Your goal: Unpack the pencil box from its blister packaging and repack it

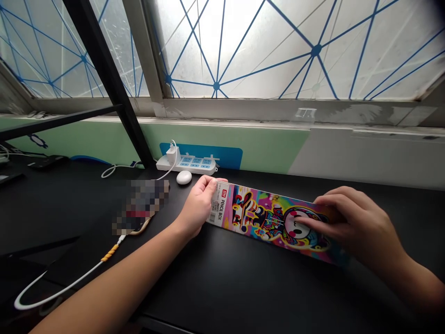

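Note:
Between my hands is a long, flat pencil box (259, 215) with a bright cartoon figure printed on it and a white "PENCIL BOX" label at its left end. My left hand (200, 204) pinches that labelled end, thumb on top. At the other end, my right hand (354, 227) grips the box, its thumb on the printed face and its fingers along the far edge. The box slants down to the right over the black table (243, 287). Its right end is partly hidden by my right hand. I cannot tell whether its underside touches the table.
A white power strip (194, 164) with a plug and cable stands against the wall, a small white rounded case (184, 177) before it. Left of my hands lies a blurred-out phone-like device (142, 206) with a white cable (79, 278). A black metal post (111, 83) rises at the left.

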### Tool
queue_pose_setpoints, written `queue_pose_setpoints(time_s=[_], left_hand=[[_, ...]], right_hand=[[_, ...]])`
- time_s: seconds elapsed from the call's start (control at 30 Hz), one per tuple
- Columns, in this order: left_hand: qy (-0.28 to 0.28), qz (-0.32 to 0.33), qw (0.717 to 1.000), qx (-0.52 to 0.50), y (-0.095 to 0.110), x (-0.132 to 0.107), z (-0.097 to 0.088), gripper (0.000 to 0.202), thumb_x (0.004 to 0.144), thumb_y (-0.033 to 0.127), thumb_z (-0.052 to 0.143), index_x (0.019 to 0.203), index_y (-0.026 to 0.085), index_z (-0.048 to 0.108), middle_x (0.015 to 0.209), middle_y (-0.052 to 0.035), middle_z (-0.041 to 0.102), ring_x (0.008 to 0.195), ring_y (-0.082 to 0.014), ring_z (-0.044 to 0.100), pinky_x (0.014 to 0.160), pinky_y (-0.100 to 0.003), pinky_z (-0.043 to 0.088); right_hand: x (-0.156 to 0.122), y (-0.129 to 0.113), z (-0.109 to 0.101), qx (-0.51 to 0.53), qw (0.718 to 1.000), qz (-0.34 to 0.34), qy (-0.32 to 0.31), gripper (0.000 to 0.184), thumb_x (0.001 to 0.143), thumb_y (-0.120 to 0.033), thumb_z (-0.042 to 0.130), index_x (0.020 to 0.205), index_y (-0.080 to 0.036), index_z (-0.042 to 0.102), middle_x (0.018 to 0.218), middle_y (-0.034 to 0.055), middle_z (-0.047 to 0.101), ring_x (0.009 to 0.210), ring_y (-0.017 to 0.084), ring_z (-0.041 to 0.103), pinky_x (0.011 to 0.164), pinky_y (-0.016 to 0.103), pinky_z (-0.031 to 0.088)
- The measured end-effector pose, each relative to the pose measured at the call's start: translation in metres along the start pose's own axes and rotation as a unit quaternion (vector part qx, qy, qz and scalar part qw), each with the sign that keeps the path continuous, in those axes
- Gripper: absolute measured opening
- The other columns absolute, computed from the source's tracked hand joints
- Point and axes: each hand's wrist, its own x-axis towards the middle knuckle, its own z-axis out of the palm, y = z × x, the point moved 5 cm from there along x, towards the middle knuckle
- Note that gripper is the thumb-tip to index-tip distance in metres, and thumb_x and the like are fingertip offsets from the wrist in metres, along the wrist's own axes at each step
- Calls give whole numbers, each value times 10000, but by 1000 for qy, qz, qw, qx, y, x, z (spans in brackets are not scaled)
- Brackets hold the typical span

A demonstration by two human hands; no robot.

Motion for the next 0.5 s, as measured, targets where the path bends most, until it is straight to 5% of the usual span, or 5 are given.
queue_pose_setpoints(time_s=[0.13, 0.3, 0.5], left_hand=[[-24, 44, 996, -70, 8, -2, 4, 163, 969, 321, 624, 862, 198, 639, 1050, -42, 732, 828, -162, 653, 748, -271, 519], [-8, 88, 991, -96, 21, -1, -1, 244, 871, 267, 648, 669, 193, 535, 969, -42, 712, 826, -175, 612, 730, -271, 488], [-87, 50, 989, 109, 35, -2, -4, 244, 888, 394, 646, 722, 216, 630, 1144, -85, 721, 1099, -287, 628, 866, -332, 491]], right_hand=[[-4, -6, -7, -44, 998, -8, 42, 219, 862, -513, 746, 871, -315, 654, 928, 88, 678, 813, 325, 667, 807, 525, 536], [-11, -28, -12, -34, 996, -48, 64, 150, 860, -383, 790, 920, -335, 661, 1060, 47, 745, 869, 298, 722, 817, 481, 570], [-14, -51, 0, -38, 992, -120, -30, 128, 941, -244, 653, 833, -285, 597, 1130, 53, 761, 843, 267, 721, 758, 417, 545]])
